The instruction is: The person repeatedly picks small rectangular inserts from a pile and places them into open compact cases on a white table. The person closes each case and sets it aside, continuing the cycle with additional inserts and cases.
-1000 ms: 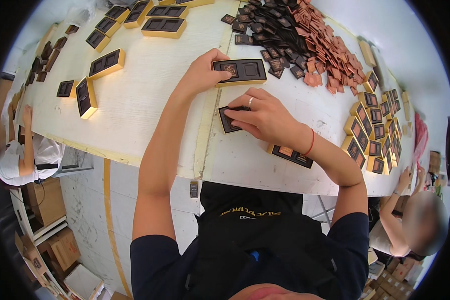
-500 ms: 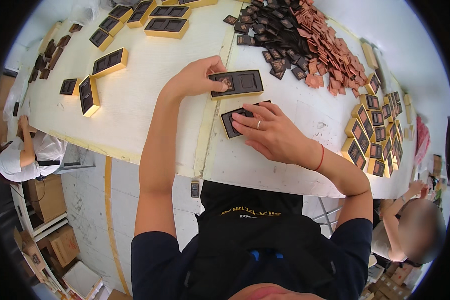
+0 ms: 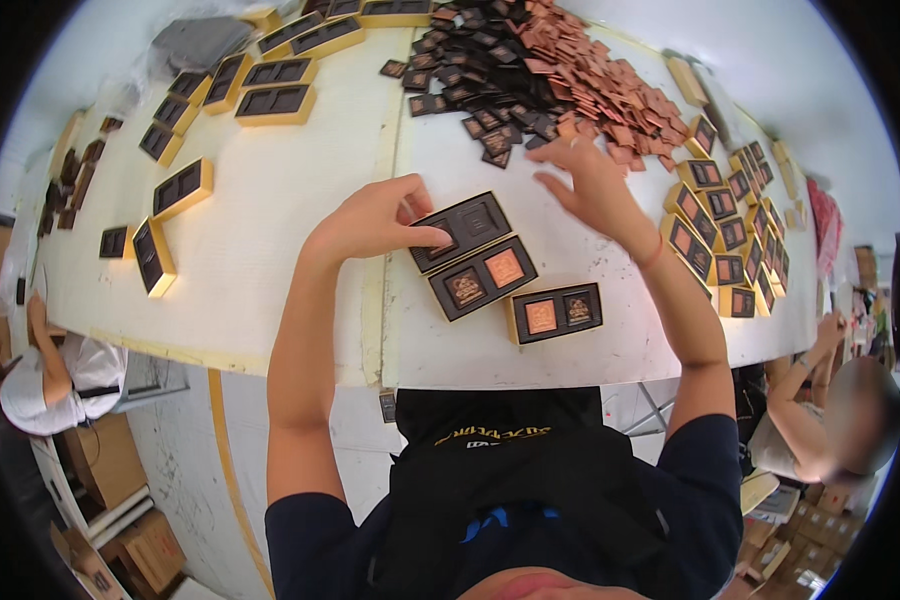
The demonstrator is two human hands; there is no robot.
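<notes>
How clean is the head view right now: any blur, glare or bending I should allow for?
Head view: the right hand is motion-smeared over the pile of small packets; the left hand on the dark empty tray is sharp. Lighting is even and soft, with no hard glare. The white table edges bow toward the black fisheye rim.

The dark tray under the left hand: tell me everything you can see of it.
The dark tray is a flat, near-black rectangle with two square recesses, both empty. It looks like card or moulded plastic. It lies tilted on the white table, touching a similar tray that holds two copper-coloured squares. The left hand rests its fingers on its near-left end.
</notes>
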